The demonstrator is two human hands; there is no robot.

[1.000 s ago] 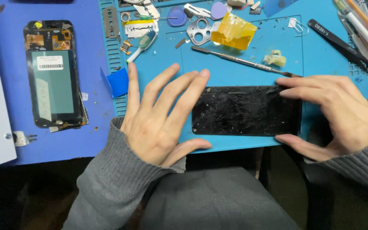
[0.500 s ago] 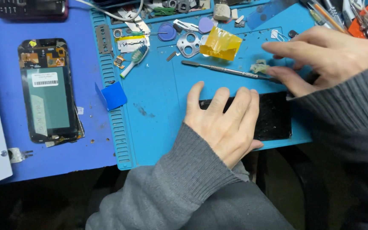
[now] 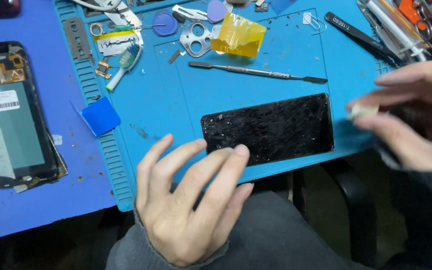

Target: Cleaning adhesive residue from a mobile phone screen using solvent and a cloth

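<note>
A teal work mat (image 3: 296, 65) covers most of the blue bench, its near edge overhanging the person's lap. On it, close to that edge, lies a cracked black screen panel (image 3: 271, 129), flat and lengthwise. The left hand (image 3: 188, 200) is spread wide, fingers loose, one fingertip touching the panel's near left corner. The right hand (image 3: 416, 115) hovers off the panel's right end, pinching a small pale wad (image 3: 363, 111). Beyond the panel lies a metal spudger (image 3: 256, 72), with bare mat between. An opened phone (image 3: 11, 115) sits far left.
</note>
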